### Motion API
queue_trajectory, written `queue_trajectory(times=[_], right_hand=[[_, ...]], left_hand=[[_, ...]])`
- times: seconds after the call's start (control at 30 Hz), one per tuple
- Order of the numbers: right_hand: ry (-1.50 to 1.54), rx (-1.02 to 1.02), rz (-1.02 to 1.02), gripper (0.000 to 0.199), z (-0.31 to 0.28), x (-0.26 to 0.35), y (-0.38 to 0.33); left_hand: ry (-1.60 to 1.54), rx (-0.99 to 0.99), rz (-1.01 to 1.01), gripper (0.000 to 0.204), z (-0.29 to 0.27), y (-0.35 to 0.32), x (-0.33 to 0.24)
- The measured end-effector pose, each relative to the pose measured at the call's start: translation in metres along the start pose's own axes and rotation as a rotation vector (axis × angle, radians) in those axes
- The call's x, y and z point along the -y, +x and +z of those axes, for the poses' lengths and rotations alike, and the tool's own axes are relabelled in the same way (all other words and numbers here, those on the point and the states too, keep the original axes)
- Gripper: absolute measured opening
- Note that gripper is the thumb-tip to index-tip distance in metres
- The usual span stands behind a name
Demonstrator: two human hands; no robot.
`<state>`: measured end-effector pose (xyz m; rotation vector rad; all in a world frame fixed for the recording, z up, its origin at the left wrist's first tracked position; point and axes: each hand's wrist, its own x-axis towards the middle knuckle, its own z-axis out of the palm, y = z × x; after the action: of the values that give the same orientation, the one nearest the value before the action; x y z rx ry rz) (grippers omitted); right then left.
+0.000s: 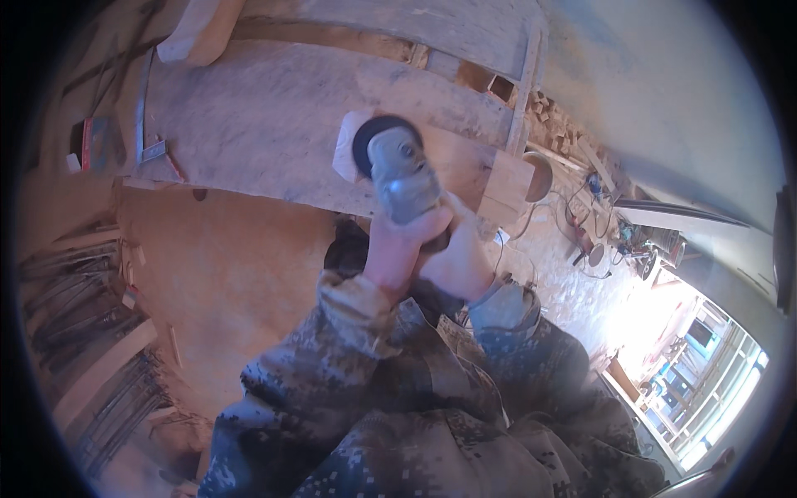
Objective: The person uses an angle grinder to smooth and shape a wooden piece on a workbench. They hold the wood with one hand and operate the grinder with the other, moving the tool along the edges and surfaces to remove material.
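Both my hands are wrapped around an angle grinder point(403, 178) with a dusty grey head and a dark round disc point(363, 148). My left hand point(397, 253) is closed on it just behind the head. Close beside it, my right hand point(461, 257) grips the body farther back. The disc is over a pale wooden piece point(345, 156) on the workbench point(274, 124); whether it touches the wood is hidden. To the right, a lighter wooden block point(505, 184) lies at the bench's near edge.
At the bench's left end lie a small metal square point(154, 151) and a curved wooden piece point(199, 33) farther back. Wood offcuts point(552, 124) are heaped at right. Corded power tools point(588, 249) and cables lie on the floor there. Long-handled tools point(83, 290) line the left side.
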<state>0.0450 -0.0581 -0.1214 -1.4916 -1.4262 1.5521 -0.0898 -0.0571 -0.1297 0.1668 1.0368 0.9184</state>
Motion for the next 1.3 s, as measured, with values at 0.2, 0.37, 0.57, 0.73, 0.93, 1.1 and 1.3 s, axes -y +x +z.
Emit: queue_trajectory(times=[0.2, 0.37, 0.57, 0.73, 0.93, 1.1, 1.3], right_hand=[[0.131, -0.047, 0.152, 0.073, -0.015, 0.012, 0.02], [0.188, 0.04, 0.128, 0.082, -0.005, 0.0, -0.007], [0.008, 0.232, 0.151, 0.091, 0.007, -0.014, -0.052], [-0.13, 0.236, 0.137, 0.09, 0.004, -0.008, -0.04], [-0.286, 0.176, 0.06, 0.07, -0.023, 0.04, 0.001], [-0.266, 0.087, 0.132, 0.057, -0.038, 0.056, 0.043], [-0.128, 0.199, 0.183, 0.06, -0.037, 0.047, 0.034]], left_hand=[[0.01, -0.001, 0.005, 0.022, 0.022, 0.022, -0.012], [-0.012, -0.071, 0.064, 0.026, 0.013, -0.01, 0.009], [-0.141, -0.176, 0.064, 0.025, 0.003, -0.071, 0.038], [-0.192, -0.071, 0.095, 0.022, 0.007, -0.067, 0.026], [-0.117, 0.07, 0.186, 0.026, 0.007, -0.013, 0.021], [-0.449, 0.161, 0.101, 0.025, 0.037, 0.025, -0.019], [-0.403, 0.069, 0.058, 0.025, 0.03, 0.012, -0.009]])
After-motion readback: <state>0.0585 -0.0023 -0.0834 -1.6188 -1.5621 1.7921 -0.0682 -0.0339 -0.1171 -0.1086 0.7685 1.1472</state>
